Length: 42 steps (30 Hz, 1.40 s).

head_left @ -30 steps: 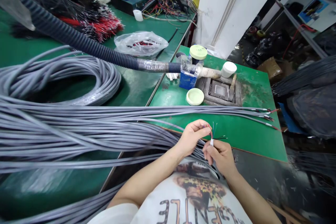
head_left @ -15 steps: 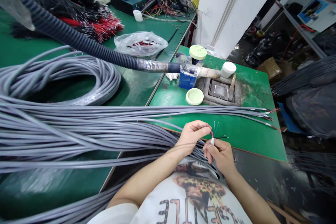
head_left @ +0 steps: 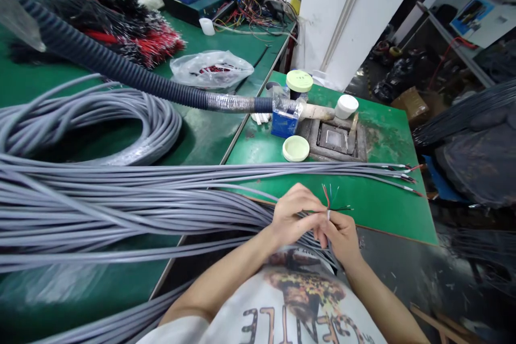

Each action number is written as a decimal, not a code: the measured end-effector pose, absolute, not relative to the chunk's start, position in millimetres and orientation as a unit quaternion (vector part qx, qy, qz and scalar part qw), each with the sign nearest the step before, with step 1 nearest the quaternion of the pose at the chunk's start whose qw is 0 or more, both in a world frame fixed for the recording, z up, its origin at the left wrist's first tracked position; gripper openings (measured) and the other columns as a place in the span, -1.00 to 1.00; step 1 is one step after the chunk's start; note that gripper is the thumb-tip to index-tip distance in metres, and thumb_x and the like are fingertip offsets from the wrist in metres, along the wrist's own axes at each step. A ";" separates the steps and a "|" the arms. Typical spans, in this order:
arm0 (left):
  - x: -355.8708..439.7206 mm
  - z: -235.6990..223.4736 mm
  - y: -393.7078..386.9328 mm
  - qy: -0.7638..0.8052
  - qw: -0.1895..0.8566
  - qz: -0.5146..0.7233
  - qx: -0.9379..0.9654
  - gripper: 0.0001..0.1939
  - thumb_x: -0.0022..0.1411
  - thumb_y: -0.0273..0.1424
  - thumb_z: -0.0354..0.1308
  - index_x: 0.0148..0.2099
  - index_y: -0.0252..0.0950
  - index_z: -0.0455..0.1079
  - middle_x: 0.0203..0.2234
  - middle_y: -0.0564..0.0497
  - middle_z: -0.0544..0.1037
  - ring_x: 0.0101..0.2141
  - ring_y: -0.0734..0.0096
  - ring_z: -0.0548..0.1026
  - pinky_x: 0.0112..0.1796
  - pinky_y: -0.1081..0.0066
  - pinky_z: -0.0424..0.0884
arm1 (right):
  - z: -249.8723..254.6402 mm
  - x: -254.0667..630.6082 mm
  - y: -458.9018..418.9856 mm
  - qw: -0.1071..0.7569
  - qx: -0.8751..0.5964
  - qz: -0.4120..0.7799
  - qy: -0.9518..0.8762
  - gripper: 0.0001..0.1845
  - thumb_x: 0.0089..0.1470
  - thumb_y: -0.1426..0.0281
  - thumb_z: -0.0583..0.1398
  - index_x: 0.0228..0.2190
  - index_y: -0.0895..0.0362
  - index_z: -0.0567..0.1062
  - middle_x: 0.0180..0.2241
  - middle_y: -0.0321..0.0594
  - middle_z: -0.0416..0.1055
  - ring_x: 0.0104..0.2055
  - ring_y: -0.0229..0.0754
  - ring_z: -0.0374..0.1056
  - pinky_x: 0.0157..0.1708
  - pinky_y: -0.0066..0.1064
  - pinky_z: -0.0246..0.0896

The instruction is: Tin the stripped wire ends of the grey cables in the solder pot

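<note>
In front of my shirt, both hands meet at the stripped end of a grey cable. My right hand (head_left: 342,234) is closed around the cable just below a white band (head_left: 328,215). Thumb and fingers of my left hand (head_left: 296,215) pinch at the base of the bared wires, close to the band; exactly what lies between those fingertips is partly hidden. Red wires (head_left: 326,196) and thin green ones stand up free, while black wires (head_left: 342,208) point right. A thick bundle of grey cables (head_left: 193,209) runs from the left towards my hands.
Several cable ends (head_left: 403,172) lie across the green board (head_left: 395,209). Behind them are a soldering pot (head_left: 336,137), a pale lid (head_left: 295,149), a blue box (head_left: 284,123) and a white jar (head_left: 346,106). A ribbed hose (head_left: 161,86) crosses above a cable coil (head_left: 161,123).
My left hand has let go of the red wires' upper part and moved down to their base beside the white band. The red wires now stand free. The view has shifted slightly.
</note>
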State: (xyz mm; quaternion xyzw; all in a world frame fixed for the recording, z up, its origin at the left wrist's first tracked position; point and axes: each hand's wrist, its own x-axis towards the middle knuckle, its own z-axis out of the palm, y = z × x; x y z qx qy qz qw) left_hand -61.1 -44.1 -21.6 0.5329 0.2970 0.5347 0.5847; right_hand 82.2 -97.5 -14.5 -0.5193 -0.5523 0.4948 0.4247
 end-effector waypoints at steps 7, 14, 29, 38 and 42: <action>-47.2 -32.3 -31.1 0.270 0.788 0.489 0.259 -0.78 -0.02 -0.31 0.33 -0.33 -0.33 0.53 -0.56 0.02 0.52 -0.54 0.53 0.40 -0.41 0.48 0.32 | -17.4 83.5 -99.4 0.438 -0.503 0.531 -0.523 -0.71 0.13 0.25 0.14 -0.50 0.18 0.50 -0.76 -0.37 0.27 -0.74 -0.37 0.12 -0.64 -0.49 0.05; -44.6 -20.9 -25.1 0.257 0.831 0.427 0.248 -0.75 -0.12 -0.31 0.37 -0.49 -0.39 0.43 -0.65 0.05 0.46 -0.63 0.59 0.34 -0.54 0.55 0.22 | -21.1 83.5 -100.0 0.433 -0.495 0.538 -0.527 -0.71 0.12 0.26 0.14 -0.50 0.18 0.51 -0.78 -0.39 0.24 -0.73 -0.37 0.13 -0.63 -0.49 0.07; -36.0 -40.2 -33.0 0.330 0.701 0.519 0.360 -0.82 -0.02 -0.35 0.33 -0.40 -0.31 0.42 -0.53 0.07 0.49 -0.47 0.48 0.41 -0.35 0.46 0.34 | 28.5 109.9 -66.2 0.373 -0.510 0.557 -0.538 -0.85 0.07 0.34 0.15 -0.32 0.17 0.37 -0.65 -0.42 0.35 -0.63 -0.38 0.25 -0.57 -0.57 0.18; -35.5 -35.8 -36.5 0.326 0.665 0.590 0.322 -0.82 0.01 -0.33 0.33 -0.36 -0.27 0.42 -0.52 0.13 0.44 -0.49 0.57 0.36 -0.40 0.54 0.32 | 41.8 101.0 -41.0 0.388 -0.515 0.369 -0.670 -0.85 0.04 0.34 0.21 -0.47 0.18 0.46 -0.54 -0.37 0.30 -0.50 -0.38 0.21 -0.47 -0.55 0.12; -46.0 -36.8 -29.9 0.353 0.644 0.597 0.323 -0.82 0.07 -0.32 0.29 -0.28 -0.26 0.42 -0.48 0.10 0.48 -0.46 0.55 0.39 -0.38 0.54 0.33 | 39.4 93.6 -15.1 0.382 -0.513 0.292 -0.711 -0.84 0.00 0.35 0.24 -0.52 0.18 0.46 -0.53 -0.39 0.22 -0.50 -0.38 0.14 -0.49 -0.54 0.04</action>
